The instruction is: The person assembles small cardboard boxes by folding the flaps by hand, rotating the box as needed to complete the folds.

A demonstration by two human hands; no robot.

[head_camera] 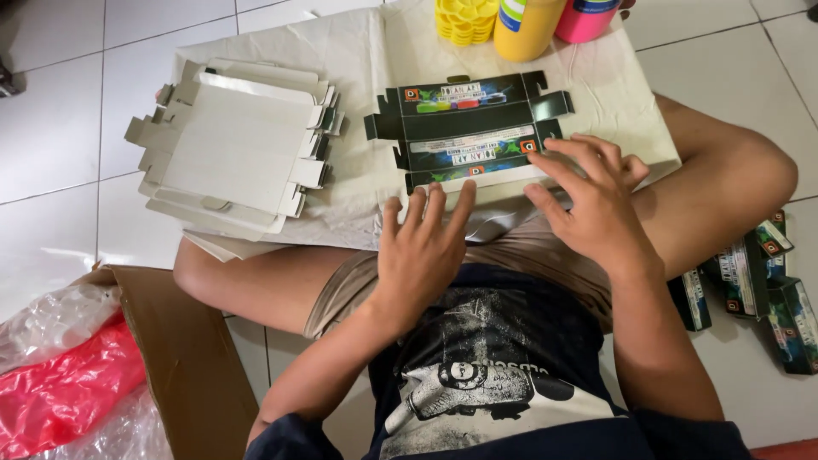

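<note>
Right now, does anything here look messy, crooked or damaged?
Nothing looks damaged. The stack of flat carton blanks is fanned unevenly, edges misaligned. Folded boxes lie tumbled on the floor tiles at right. The printed blank under both hands lies flat, slightly tilted.

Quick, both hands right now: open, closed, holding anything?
Left hand: open, fingers spread flat at the near edge of the unfolded black printed carton blank, gripping nothing.
Right hand: open, fingertips pressing on the blank's right end, gripping nothing.
</note>
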